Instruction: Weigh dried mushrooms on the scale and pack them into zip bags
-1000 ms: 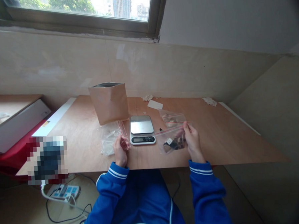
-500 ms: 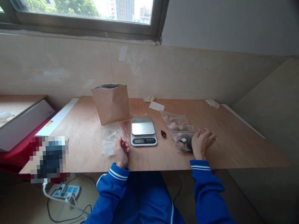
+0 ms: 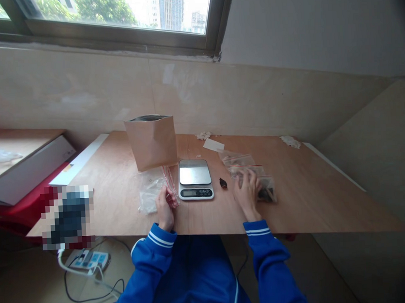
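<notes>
Centre frame, the left hand (image 3: 165, 210) pinches the clear red-zip plastic bags (image 3: 153, 188) — the right hand (image 3: 247, 194) lies spread, holding nothing, beside a filled clear zip bag (image 3: 263, 186) right of the silver digital scale (image 3: 195, 179).

No text, label, brand or number can be read anywhere. The kitchen scale (image 3: 195, 179) at the centre of the frame has a small display and dark button marks on its front strip, all too small to make out. The brown paper bag (image 3: 152, 143) behind it shows a plain face.
</notes>
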`<act>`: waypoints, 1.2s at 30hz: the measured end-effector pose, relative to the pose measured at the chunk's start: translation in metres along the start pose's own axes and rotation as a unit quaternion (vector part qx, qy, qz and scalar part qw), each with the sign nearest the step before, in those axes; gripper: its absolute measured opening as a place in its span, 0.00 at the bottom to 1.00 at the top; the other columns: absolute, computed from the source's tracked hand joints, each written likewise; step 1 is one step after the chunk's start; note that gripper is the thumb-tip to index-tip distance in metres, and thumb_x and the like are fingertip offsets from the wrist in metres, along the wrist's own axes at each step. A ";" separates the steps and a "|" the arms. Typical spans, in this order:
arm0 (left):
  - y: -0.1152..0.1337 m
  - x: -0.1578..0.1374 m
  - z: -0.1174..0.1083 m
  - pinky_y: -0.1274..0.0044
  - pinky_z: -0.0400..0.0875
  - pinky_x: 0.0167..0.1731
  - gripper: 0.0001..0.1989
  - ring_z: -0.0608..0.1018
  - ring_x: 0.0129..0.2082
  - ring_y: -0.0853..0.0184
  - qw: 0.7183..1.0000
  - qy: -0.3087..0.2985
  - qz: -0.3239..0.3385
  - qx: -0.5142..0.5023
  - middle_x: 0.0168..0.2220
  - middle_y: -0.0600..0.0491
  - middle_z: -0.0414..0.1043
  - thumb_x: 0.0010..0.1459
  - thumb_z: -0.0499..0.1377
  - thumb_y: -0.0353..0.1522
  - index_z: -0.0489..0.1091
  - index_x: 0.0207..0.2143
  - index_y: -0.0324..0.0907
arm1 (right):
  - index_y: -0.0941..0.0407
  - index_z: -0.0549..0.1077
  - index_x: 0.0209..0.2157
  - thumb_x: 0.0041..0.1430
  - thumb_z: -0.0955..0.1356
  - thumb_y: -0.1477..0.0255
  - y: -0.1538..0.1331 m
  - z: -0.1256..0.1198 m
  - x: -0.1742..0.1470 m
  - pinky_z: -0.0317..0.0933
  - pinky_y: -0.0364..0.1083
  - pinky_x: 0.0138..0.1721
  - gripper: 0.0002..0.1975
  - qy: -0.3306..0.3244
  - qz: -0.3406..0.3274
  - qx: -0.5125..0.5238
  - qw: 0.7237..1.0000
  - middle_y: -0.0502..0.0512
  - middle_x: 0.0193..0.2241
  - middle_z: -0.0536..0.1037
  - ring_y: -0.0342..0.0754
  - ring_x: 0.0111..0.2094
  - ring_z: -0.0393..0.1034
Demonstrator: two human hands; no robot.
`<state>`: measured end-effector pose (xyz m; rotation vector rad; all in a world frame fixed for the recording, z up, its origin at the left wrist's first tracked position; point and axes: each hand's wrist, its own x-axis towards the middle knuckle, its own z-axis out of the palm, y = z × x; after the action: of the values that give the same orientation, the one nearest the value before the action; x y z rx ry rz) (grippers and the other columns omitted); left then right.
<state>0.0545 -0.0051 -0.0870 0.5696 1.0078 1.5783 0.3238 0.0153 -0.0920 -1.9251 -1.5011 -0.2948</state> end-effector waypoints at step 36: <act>0.146 0.098 0.059 0.53 0.42 0.63 0.14 0.47 0.69 0.51 0.715 0.120 0.440 0.530 0.66 0.48 0.57 0.65 0.51 0.38 0.74 0.34 0.43 | 0.54 0.72 0.47 0.65 0.57 0.81 -0.142 -0.045 0.002 0.64 0.53 0.53 0.18 -0.068 -0.212 0.330 0.917 0.58 0.49 0.74 0.49 0.51 0.68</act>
<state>-0.0032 0.1047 0.0514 1.8997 2.0477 1.7376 0.2031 0.0047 -0.0053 -1.0990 -1.8099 0.1575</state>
